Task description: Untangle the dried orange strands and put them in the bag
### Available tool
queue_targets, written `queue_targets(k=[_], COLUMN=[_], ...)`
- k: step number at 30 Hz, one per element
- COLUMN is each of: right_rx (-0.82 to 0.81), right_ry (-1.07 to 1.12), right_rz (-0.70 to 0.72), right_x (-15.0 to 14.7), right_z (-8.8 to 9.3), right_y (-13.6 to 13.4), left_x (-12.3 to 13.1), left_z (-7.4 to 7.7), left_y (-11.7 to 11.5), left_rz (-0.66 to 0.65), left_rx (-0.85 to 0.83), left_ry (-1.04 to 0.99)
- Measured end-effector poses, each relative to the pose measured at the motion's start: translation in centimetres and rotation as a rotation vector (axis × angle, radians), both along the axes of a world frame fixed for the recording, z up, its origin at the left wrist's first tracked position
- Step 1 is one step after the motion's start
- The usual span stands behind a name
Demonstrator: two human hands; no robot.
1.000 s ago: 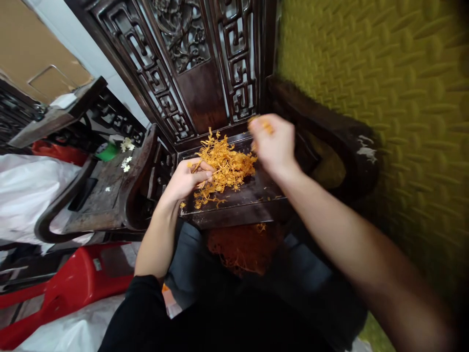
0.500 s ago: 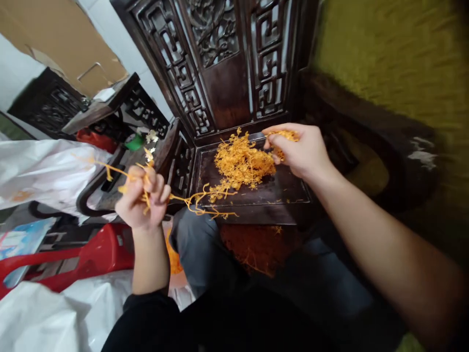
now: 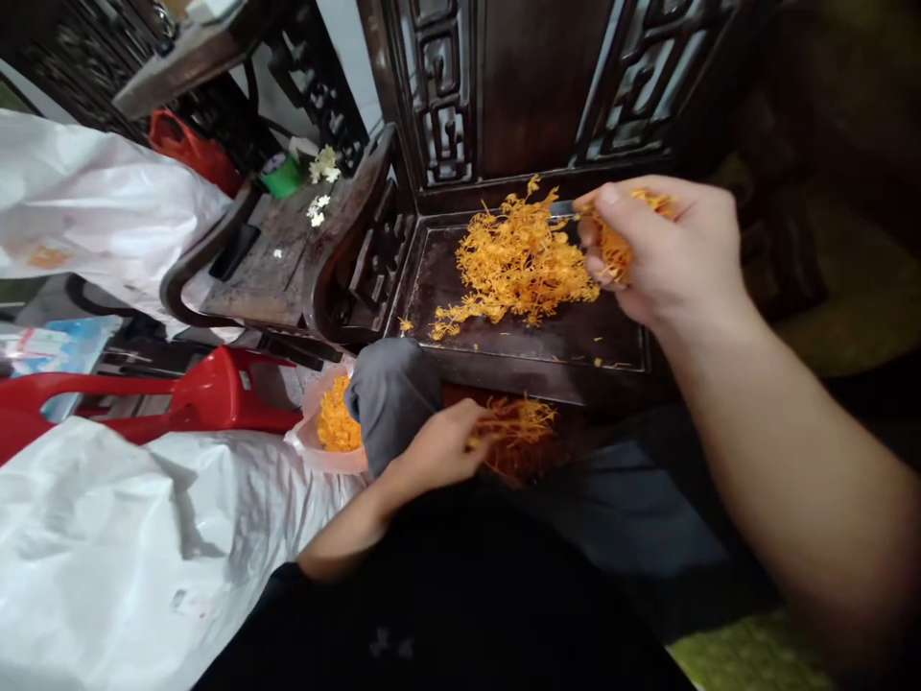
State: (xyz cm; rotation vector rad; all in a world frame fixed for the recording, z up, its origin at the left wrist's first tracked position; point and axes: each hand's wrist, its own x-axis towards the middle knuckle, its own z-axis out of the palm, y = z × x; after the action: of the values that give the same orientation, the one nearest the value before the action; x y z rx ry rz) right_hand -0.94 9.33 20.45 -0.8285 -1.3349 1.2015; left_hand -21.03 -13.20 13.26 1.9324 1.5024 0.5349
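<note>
A loose heap of thin orange strands (image 3: 516,264) lies on the dark wooden seat (image 3: 576,338) of a carved chair in front of me. My right hand (image 3: 666,251) is closed on a small tuft of orange strands at the heap's right edge. My left hand (image 3: 437,449) is low between my knees, fingers closed on a bunch of orange strands (image 3: 519,424) over a darker orange pile below the seat. My grey trouser knee (image 3: 392,393) is just left of that hand.
A pale bag holding more orange strands (image 3: 332,427) sits left of my knee. A second dark wooden chair (image 3: 280,259) with small white flowers (image 3: 320,187) stands at left. A red plastic stool (image 3: 144,398) and white plastic sheeting (image 3: 115,537) lie on the floor.
My left hand pulled a bunch of strands from the heap, swung out to the left, then came down between my knees. My right hand stays closed at the heap's right edge. The view tilted down.
</note>
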Motion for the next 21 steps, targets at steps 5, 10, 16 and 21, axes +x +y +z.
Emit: queue_targets(k=[5,10,16,21], right_rx=[-0.286,-0.396,-0.582,-0.595], right_ry=[0.055,0.131,0.311,0.314], right_rz=[0.148,0.344,0.73,0.918], right_x=[-1.6,-5.1,-4.3,-5.3], right_z=[-0.2,-0.8,-0.3,1.3], right_y=[-0.1,-3.7,-7.0,-7.3], left_x=[2.4,2.8,1.9,-1.5], left_z=[2.6,6.9,5.8,7.8], left_y=[3.4,9.3,13.6,13.1], left_rz=[-0.277,0.117,-0.037,-0.005], left_rx=[0.189,0.848,1.118,1.35], left_ry=[0.13,0.268,0.346,0.258])
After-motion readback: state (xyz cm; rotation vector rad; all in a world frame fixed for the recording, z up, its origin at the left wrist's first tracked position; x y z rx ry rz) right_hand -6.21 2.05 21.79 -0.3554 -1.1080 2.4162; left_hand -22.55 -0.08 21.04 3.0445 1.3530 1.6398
